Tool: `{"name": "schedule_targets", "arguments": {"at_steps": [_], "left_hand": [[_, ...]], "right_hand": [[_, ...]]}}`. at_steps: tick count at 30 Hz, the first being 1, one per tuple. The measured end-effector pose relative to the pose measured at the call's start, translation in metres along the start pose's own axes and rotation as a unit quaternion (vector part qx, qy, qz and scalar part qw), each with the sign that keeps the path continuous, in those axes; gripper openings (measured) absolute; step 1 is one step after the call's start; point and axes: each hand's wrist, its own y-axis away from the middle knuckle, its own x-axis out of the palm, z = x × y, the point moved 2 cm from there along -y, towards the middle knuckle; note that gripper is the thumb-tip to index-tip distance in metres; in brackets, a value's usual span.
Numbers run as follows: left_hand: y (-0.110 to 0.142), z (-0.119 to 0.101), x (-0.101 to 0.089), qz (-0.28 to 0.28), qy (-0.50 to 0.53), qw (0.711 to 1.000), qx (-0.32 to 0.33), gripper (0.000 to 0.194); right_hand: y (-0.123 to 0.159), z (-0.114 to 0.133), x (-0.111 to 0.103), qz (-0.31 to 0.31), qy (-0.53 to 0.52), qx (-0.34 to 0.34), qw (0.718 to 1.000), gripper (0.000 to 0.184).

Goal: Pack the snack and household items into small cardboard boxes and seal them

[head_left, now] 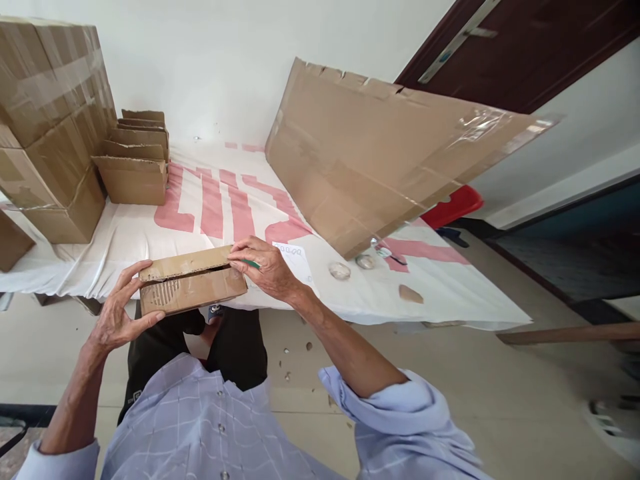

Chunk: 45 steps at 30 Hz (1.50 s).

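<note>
one small cardboard box (195,295), between eight and nine o'clock in view, looks folded but unfinished: its long seam gapes. the left hand (114,317) clamps its left end; the right hand (270,270) has fingers together around a green item (251,263); open cartons (133,180) stand at eleven from the box.

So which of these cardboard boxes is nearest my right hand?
The small box with a dark slit, one end at your right hand; the other boxes stand farther away, to your left.
</note>
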Motion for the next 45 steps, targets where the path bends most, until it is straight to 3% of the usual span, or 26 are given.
{"name": "schedule_targets", "arguments": {"at_steps": [9,21,25,29,34,45], "left_hand": [[-0.008,0.003,-0.003,0.015,0.029,0.999,-0.041,0.057],[-0.022,0.010,-0.009,0.051,0.045,0.996,-0.052,0.057],[-0.024,0.009,-0.010,0.055,0.045,0.996,-0.056,0.056],[-0.024,0.011,-0.010,0.056,0.038,0.996,-0.053,0.056],[-0.024,0.016,-0.008,0.057,0.042,0.996,-0.048,0.055],[-0.030,0.013,-0.011,0.064,0.071,0.992,-0.087,0.074]], "right_hand": [[-0.011,-0.005,-0.002,0.009,-0.010,-0.023,1.000,0.020],[-0.027,-0.009,-0.008,0.083,-0.158,0.120,0.977,0.023],[-0.033,-0.014,-0.007,0.109,-0.174,0.138,0.969,0.023],[-0.034,-0.016,-0.008,0.102,-0.177,0.145,0.968,0.021],[-0.030,-0.015,-0.009,0.104,-0.166,0.109,0.975,0.013],[-0.033,-0.025,0.000,0.029,-0.133,0.124,0.983,0.026]]}}
